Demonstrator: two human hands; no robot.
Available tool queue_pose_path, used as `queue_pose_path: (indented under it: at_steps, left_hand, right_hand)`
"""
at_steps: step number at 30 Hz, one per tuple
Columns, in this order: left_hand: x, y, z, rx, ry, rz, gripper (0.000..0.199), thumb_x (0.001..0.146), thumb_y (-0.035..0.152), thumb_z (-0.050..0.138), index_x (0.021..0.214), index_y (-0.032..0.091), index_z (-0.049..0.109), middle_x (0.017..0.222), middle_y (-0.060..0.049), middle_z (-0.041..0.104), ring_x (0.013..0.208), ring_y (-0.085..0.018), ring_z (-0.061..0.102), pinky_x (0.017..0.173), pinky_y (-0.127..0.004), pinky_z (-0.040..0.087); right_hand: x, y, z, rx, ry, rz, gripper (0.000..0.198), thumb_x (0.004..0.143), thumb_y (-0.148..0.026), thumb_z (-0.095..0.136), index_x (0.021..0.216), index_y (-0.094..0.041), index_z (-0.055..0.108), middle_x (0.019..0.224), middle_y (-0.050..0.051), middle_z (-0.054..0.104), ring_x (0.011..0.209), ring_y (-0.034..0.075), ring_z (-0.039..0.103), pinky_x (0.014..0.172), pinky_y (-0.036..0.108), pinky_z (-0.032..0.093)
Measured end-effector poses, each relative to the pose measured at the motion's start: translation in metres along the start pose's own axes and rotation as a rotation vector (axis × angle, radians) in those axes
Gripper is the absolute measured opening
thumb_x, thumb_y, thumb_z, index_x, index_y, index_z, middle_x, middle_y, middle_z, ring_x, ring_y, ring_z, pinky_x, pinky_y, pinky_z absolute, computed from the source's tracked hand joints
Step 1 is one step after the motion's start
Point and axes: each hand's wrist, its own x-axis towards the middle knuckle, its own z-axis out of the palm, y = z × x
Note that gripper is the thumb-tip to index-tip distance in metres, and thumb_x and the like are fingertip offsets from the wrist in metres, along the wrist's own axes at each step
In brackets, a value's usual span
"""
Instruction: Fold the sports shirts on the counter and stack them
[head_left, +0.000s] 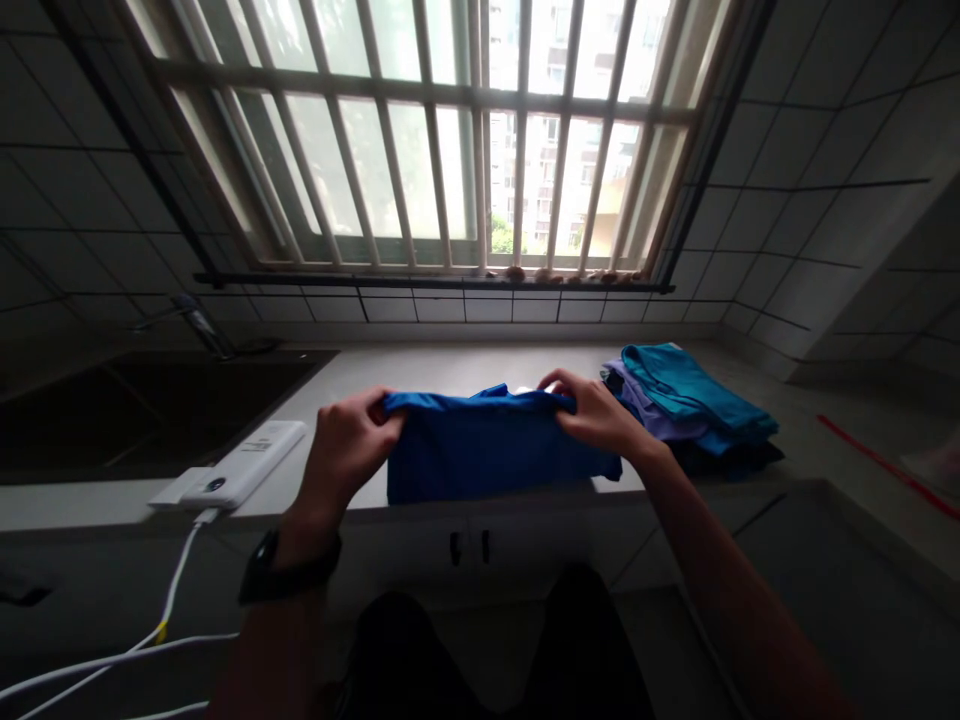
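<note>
Gripping the blue cloth [480, 455] by its two upper corners, the left hand [354, 440] and the right hand [596, 410] each pinch a fold of fabric between thumb and fingers, with the cloth stretched between them just left of the folded stack [694, 400]. It looks light, soft and limp, with nothing fragile about it; the surface seems smooth, perhaps a little slippery, so a firm pinch at the corners should suit it, and a slack middle would likely sag or crease. The cloth hangs by the front edge of the tabletop [427, 365], left of the stack; whether its lower hem rests there I cannot tell. Open room is mostly behind and to the left of the stack, toward the tiled wall. Moving right is tight, since the right hand is just beside the stack. Well left of the stack, the white power bank [259, 465] with its cable [176, 590] and the dark sink [187, 400] limit a wide sweep.
</note>
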Motion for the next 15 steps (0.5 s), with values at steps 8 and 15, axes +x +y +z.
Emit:
queue_pose_path:
  at_steps: [8,15]
  left_hand:
    - [0.059,-0.033,0.052,0.403,-0.413,-0.085,0.055,0.093,0.049,0.057,0.133,0.013,0.065,0.132,-0.022,0.07,0.124,-0.033,0.066,0.099,-0.04,0.053]
    - [0.037,-0.044,0.092,0.155,-0.561,0.256,0.046,0.096,0.04,0.053,0.134,0.019,0.069,0.142,-0.014,0.066,0.129,-0.027,0.064,0.111,-0.037,0.048]
  right_hand:
    - [0.054,-0.005,0.043,-0.337,0.072,0.063,0.049,0.098,-0.016,0.049,0.147,-0.014,0.055,0.145,0.018,0.06,0.131,0.031,0.058,0.109,0.043,0.046]
    - [0.05,0.024,0.078,-0.314,-0.33,0.167,0.049,0.092,-0.008,0.046,0.136,-0.015,0.068,0.142,0.014,0.066,0.13,0.027,0.063,0.108,0.036,0.049]
